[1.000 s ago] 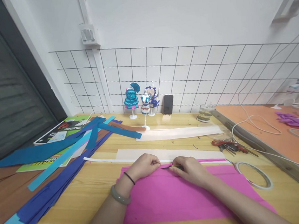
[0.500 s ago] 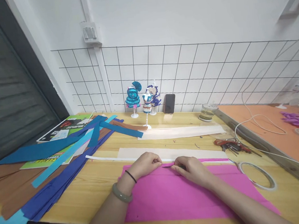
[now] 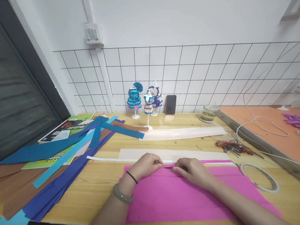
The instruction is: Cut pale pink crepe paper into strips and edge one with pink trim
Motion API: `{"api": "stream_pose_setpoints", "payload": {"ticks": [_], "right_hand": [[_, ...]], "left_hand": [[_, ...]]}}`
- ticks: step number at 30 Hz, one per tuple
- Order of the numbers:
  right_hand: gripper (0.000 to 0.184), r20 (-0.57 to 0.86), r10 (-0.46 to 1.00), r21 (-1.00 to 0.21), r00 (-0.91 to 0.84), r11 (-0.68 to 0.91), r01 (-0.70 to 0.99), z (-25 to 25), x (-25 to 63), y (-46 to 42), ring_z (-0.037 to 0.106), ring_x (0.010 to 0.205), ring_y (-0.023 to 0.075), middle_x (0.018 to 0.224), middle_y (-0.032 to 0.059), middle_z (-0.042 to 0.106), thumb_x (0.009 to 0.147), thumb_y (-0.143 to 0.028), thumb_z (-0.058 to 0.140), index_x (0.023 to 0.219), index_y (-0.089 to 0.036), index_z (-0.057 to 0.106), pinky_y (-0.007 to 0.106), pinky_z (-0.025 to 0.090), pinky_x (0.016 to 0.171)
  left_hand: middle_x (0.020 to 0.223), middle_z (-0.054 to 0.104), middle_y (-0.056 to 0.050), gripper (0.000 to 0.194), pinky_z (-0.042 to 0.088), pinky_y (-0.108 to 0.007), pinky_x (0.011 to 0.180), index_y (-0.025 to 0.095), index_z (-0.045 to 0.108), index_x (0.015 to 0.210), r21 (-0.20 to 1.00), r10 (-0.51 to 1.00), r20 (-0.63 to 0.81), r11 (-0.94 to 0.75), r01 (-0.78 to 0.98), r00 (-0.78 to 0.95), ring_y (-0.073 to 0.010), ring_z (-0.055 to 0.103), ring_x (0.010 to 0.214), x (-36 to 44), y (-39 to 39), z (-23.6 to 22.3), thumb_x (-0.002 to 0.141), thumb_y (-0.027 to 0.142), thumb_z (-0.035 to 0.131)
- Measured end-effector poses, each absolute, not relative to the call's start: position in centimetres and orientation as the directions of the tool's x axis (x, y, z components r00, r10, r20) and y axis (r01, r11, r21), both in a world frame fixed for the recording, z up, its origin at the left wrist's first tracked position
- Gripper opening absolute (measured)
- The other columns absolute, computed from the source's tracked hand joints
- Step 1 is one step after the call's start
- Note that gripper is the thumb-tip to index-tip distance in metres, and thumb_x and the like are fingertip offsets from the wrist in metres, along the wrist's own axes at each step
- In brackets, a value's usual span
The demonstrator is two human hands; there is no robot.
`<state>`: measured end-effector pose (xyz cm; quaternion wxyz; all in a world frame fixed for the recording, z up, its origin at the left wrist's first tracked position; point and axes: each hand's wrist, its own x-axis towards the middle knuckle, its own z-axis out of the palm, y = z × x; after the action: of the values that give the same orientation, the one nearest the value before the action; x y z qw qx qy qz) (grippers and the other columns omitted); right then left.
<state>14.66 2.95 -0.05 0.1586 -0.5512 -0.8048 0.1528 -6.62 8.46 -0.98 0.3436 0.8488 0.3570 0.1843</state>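
Note:
A bright pink sheet of crepe paper (image 3: 174,198) lies at the table's front, its far edge against a narrow white strip (image 3: 104,159). My left hand (image 3: 150,163) is closed in a pinch at that far edge, fingertips on the pink paper. Just to its right, my right hand (image 3: 191,169) is closed around a thin dark pointed tool (image 3: 169,167). The tool's tip points left at the paper edge, toward my left fingertips; its other end is hidden in my palm. A narrow pink fold (image 3: 215,161) runs along the edge right of my hands.
White paper strips (image 3: 183,133) lie beyond. Blue and brown crepe strips (image 3: 64,184) cover books (image 3: 66,127) at left. A tape roll (image 3: 259,178), red-handled tools (image 3: 233,147) and a glass jar (image 3: 207,114) are at right. Small dress forms (image 3: 134,98) and a phone (image 3: 170,104) stand behind.
The view has shifted very slightly. Both hands keep their place at the far edge of the pink paper, with the tool's tip still between them.

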Motion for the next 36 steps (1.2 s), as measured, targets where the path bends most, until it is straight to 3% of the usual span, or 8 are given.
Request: {"api": "stream_pose_setpoints", "payload": {"ticks": [10, 36], "right_hand": [[0.035, 0.084, 0.936, -0.443, -0.342, 0.342, 0.829, 0.2, 14.5, 2.8, 0.054, 0.062, 0.0144, 0.068, 0.0006, 0.063, 0.084, -0.045, 0.037, 0.067, -0.021, 0.056, 0.024, 0.034, 0.058], [0.029, 0.065, 0.930, -0.443, -0.362, 0.352, 0.825, 0.1, 12.5, 3.4, 0.056, 0.067, 0.0155, 0.076, 0.0014, 0.065, 0.083, -0.043, 0.041, 0.077, -0.022, 0.060, 0.025, 0.038, 0.062]], "left_hand": [[0.066, 0.064, -0.002, 0.024, 0.032, -0.019, 0.048, 0.014, 0.068, 0.079, 0.703, 0.768, -0.103, -0.394, 0.592, 0.632, -0.0114, 0.052, 0.056, -9.0, 9.0, -0.3, 0.067, 0.024, 0.050], [0.062, 0.061, 0.000, 0.026, 0.030, -0.018, 0.048, 0.012, 0.068, 0.074, 0.694, 0.755, -0.090, -0.420, 0.585, 0.650, -0.0095, 0.046, 0.053, -9.2, 9.0, -0.4, 0.067, 0.022, 0.046]]}}
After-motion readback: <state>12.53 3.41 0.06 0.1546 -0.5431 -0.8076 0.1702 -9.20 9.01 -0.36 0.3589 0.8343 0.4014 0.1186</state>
